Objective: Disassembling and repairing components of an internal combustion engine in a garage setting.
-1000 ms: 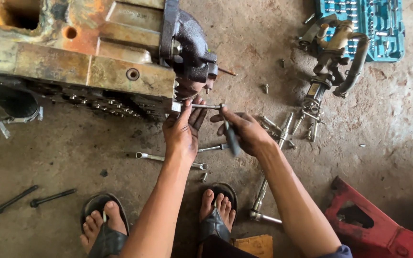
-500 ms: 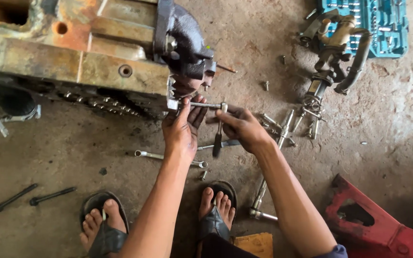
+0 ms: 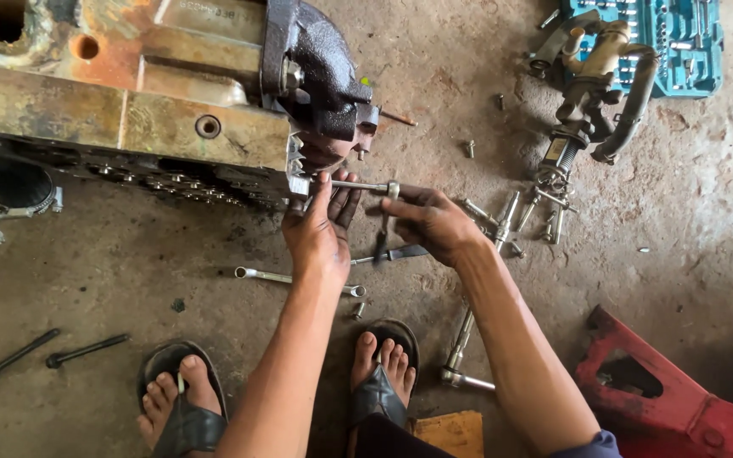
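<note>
A rusty engine block lies on the concrete floor, with a black housing bolted to its right end. My left hand presses against the block's lower right corner and steadies a metal extension bar that points into it. My right hand grips the ratchet wrench at the bar's outer end, its handle hanging down between my hands.
A blue socket set case lies at the top right beside a pump part with hoses. Loose bolts and wrenches lie right of my hands. A red jack sits bottom right. Two black bolts lie bottom left.
My right hand has swung the ratchet handle from pointing toward the right down to hanging below the bar. My left hand stayed on the bar.
</note>
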